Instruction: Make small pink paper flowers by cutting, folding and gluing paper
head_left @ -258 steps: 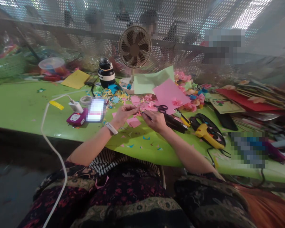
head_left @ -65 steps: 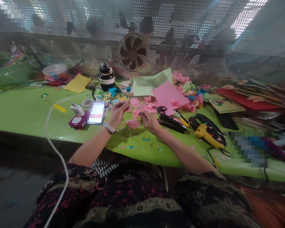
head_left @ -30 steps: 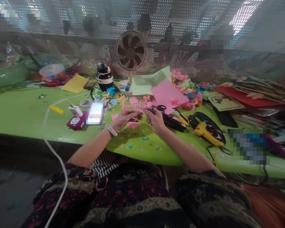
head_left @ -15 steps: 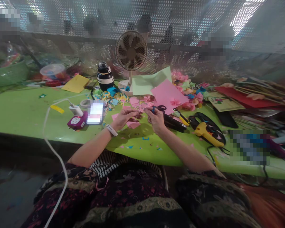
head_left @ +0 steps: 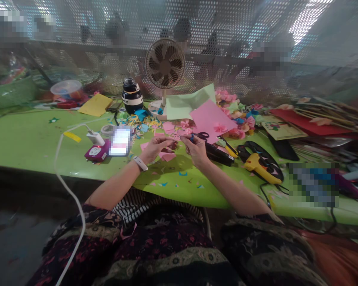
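Observation:
In the middle of the head view, my left hand (head_left: 158, 147) is closed in a pinch, fingertips pointing right. Whatever lies between them is too small to make out. My right hand (head_left: 197, 150) faces it across a small gap, thumb and fingers pressed together. A small blue bit (head_left: 192, 137) shows at its fingers; I cannot tell what it is. Below my left fingers lie folded pink paper pieces (head_left: 167, 157). Just behind my right hand are dark scissors handles (head_left: 203, 136) and a large pink paper sheet (head_left: 211, 119).
A fan (head_left: 165, 65) and a dark bottle (head_left: 132, 99) stand at the back, by paper scraps (head_left: 144, 119) and paper flowers (head_left: 226, 97). A phone (head_left: 119, 141) and a purple power adapter (head_left: 97, 153) lie left. To the right is a yellow glue gun (head_left: 261, 169). A white cable (head_left: 68, 186) hangs over the edge.
Almost nothing differs. My right fingertips have shifted very slightly left, towards my left hand; both hands keep their pinch.

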Demonstrator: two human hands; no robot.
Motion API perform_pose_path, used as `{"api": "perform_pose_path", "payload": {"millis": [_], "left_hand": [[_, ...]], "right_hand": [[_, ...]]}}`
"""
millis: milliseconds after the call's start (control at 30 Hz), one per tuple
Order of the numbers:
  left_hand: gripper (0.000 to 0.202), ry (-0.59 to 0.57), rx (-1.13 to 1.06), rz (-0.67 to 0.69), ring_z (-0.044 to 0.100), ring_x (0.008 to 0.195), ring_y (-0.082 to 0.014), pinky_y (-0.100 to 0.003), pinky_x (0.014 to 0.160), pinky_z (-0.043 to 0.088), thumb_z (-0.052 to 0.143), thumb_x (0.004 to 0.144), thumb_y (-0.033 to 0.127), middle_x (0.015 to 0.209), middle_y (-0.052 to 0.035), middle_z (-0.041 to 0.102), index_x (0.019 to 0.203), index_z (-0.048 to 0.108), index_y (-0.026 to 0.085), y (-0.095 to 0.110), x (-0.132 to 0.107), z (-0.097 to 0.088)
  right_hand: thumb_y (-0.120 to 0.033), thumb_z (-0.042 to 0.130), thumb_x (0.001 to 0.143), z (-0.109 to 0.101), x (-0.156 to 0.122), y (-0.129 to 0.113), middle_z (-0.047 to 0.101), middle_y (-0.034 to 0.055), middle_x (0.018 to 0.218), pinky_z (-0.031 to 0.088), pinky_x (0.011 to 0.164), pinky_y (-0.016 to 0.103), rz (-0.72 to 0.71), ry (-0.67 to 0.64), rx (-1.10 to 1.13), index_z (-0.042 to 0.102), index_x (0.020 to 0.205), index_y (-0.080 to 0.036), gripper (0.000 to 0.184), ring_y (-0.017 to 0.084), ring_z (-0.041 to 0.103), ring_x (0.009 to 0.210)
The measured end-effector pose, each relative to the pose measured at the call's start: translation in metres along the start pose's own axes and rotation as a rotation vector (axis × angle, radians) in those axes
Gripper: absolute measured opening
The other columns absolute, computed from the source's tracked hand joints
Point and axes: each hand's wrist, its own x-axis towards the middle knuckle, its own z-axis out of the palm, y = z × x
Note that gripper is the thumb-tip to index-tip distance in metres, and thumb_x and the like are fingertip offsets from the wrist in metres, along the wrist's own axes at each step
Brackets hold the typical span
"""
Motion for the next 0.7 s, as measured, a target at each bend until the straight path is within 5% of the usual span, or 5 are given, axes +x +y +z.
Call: {"api": "perform_pose_path", "payload": {"millis": [200, 333, 500, 700], "left_hand": [[0.037, 0.013, 0.014, 0.016, 0.072, 0.072, -0.0153, -0.033, 0.071, 0.063, 0.088, 0.068, 0.043, 0.084, -0.0062, 0.077, 0.09, 0.078, 0.015, 0.001, 0.0, 0.002], [0.035, 0.101, 0.049, 0.09, 0.073, 0.074, -0.0165, -0.034, 0.074, 0.063, 0.086, 0.071, 0.045, 0.083, -0.0057, 0.077, 0.088, 0.077, 0.016, 0.002, 0.002, 0.003], [0.034, 0.163, 0.118, 0.156, 0.074, 0.074, -0.0157, -0.033, 0.076, 0.063, 0.084, 0.072, 0.045, 0.083, -0.0047, 0.077, 0.089, 0.077, 0.017, 0.003, 0.003, 0.002], [0.035, 0.189, 0.136, 0.185, 0.073, 0.071, -0.0146, -0.033, 0.074, 0.063, 0.083, 0.073, 0.047, 0.083, -0.0052, 0.078, 0.089, 0.077, 0.016, 0.0, 0.005, 0.0]], "right_hand": [[-0.07, 0.082, 0.063, -0.004, 0.002, 0.004, 0.038, -0.0101, 0.046, 0.018, 0.039, 0.025, -0.004, -0.031, -0.085, 0.061, 0.078, -0.023, 0.053, 0.007, 0.026, 0.04], [-0.08, 0.056, 0.084, -0.011, 0.001, 0.003, 0.041, -0.0053, 0.054, 0.025, 0.044, 0.027, -0.103, -0.13, -0.323, 0.047, 0.069, -0.024, 0.059, 0.01, 0.034, 0.046], [-0.078, 0.043, 0.091, -0.011, -0.001, 0.001, 0.047, -0.0002, 0.062, 0.032, 0.054, 0.029, -0.265, -0.164, -0.651, 0.043, 0.068, -0.024, 0.059, 0.015, 0.043, 0.057], [-0.07, 0.041, 0.095, -0.012, 0.001, 0.0, 0.05, 0.0007, 0.064, 0.035, 0.058, 0.028, -0.361, -0.043, -0.687, 0.044, 0.071, -0.024, 0.052, 0.016, 0.045, 0.061]]}}
